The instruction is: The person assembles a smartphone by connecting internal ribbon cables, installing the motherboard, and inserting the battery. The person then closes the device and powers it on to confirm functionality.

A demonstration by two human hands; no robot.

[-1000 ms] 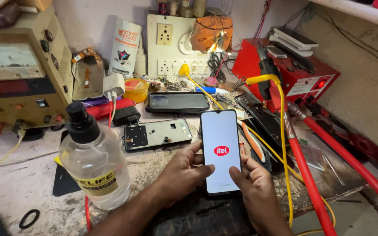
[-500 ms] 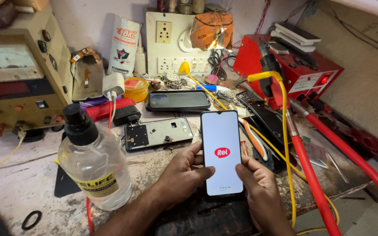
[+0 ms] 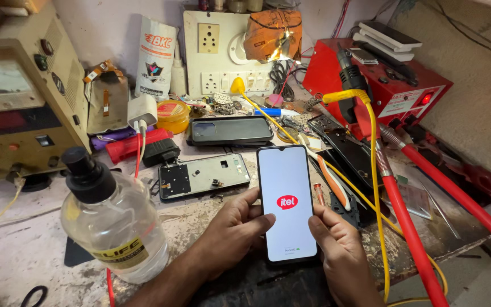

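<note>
Gripping lit phone [image 3: 287,203] by both edges, left hand [image 3: 231,230] at nine o'clock, right hand [image 3: 339,253] at four, keeping screen level and thumbs clear.

white phone screen [image 3: 286,202], red box [image 3: 382,85]

A phone repair workshop: the stained counter [image 3: 7,267] carries an opened phone back [image 3: 203,176], a bench power supply [image 3: 21,96] at upper left, a red soldering station [image 3: 393,85] at upper right, and loose cables.
</note>
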